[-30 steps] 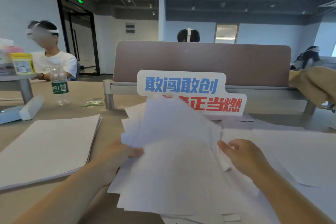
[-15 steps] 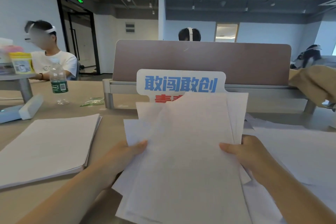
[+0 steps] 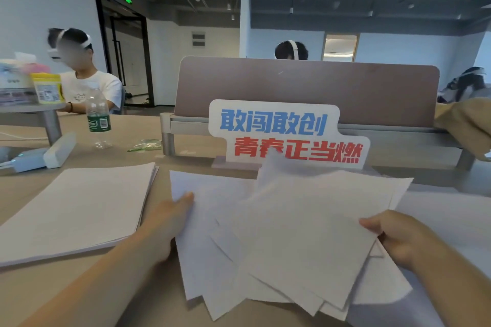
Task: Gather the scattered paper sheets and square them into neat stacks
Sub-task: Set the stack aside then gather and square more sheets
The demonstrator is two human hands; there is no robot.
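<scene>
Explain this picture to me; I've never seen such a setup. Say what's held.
There is no machine here: a person wears a camera on the head, so you look forward and down at their own arms. The left hand and right hand each grip a side of a fanned, uneven bundle of loose sheets over a tan table. A squared stack lies at the left, more paper at the right. Behind stand a lettered sign and a water bottle.

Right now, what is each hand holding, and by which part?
Both hold the fanned bunch of sheets: the left hand at its left edge, thumb on top; the right hand pinches its right edge.
</scene>
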